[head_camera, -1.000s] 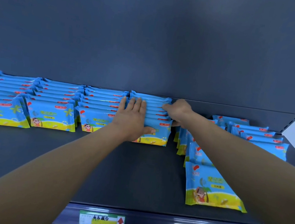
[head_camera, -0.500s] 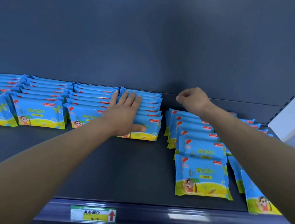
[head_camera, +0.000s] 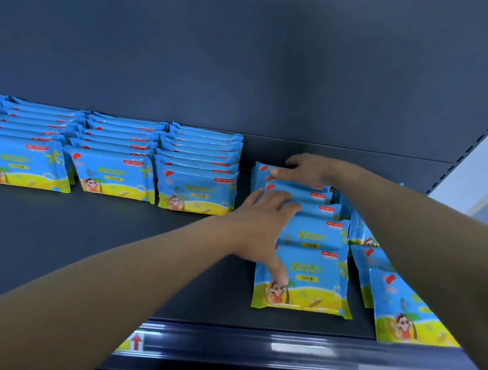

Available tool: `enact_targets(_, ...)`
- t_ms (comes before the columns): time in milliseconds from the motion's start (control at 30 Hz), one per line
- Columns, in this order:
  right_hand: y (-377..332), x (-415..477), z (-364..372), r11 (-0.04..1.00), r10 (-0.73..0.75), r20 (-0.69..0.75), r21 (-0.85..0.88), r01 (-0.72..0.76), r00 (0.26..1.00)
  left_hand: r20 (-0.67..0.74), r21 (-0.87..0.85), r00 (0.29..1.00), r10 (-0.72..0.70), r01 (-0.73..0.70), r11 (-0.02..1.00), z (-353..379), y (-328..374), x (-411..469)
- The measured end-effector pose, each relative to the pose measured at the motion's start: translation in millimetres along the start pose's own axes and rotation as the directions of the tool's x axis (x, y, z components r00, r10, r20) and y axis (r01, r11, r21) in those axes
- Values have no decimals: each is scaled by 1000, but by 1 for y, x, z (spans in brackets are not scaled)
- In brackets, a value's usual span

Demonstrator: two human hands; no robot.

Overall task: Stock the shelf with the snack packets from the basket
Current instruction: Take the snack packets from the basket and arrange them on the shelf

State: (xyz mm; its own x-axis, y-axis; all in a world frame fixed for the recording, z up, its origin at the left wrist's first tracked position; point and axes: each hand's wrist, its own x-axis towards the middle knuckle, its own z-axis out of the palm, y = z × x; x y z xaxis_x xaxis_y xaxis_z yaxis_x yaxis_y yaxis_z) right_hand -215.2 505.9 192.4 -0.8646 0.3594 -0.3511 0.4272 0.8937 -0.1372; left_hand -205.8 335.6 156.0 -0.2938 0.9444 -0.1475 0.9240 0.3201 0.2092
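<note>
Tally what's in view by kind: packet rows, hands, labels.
Hands: 2, left hand and right hand
Neat packet rows: 4, leftmost cropped
Fanned row under the hands: 1
Loose row at far right, partly hidden: 1
Price label: 1
Total: 9

Dark shelf [head_camera: 102,243], three neat rows of blue snack packets [head_camera: 195,190] on the left, left grip [head_camera: 261,228] flat on a loose row [head_camera: 309,288], right grip [head_camera: 304,168] holding its back packet [head_camera: 260,174]
</note>
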Motion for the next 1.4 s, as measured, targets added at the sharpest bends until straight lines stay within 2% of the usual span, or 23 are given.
enact_targets(200, 3, 17, 4, 998, -7, 68, -55, 11, 998, -85, -40, 992, -93, 90, 995, -8, 1, 12)
enact_targets(400, 8, 15, -6, 996, -91, 65, 28, 90, 994, -233, -71, 959, -160, 147, 987, -5, -1, 17)
enact_targets(567, 13, 16, -18, 951, -181, -85, 240, 197, 980, -332, -74, 918, -216, 203, 976, -10, -4, 21)
enact_targets(700, 14, 18, -22, 869, -176, -236, 419, 263, 956, -404, 63, 886, -226, 273, 960, -20, -12, 31)
enact_targets(767, 17, 16, -20, 863, -117, -343, 430, 267, 932, -422, 144, 879, -224, 308, 940, -21, -16, 36)
enact_targets(833, 23, 11, -16, 867, -8, -480, 434, 245, 877, -427, 208, 880, -209, 320, 924, -20, -19, 41)
enact_targets(900, 29, 2, -13, 842, 108, -558, 491, 222, 823, -408, 221, 890, -205, 314, 923, -21, -20, 44)
enact_targets(1033, 34, -3, -1, 659, 297, -411, 741, 126, 862, -328, 214, 918, -224, 303, 929, -26, -21, 47)
enact_targets(1200, 15, 0, 1, 445, 336, -353, 876, 183, 873, -319, 249, 921, -223, 309, 918, -24, -19, 47)
enact_targets(1267, 16, 1, -3, 412, 396, -344, 895, 170, 851, -322, 261, 921, -218, 307, 915, -24, -19, 48)
enact_targets(1333, 22, 0, -7, 400, 441, -284, 911, 97, 852, -326, 250, 920, -217, 305, 919, -28, -19, 49)
enact_targets(1400, 24, -6, -7, 316, 403, -158, 948, 25, 901, -329, 209, 915, -235, 313, 926, -33, -17, 51)
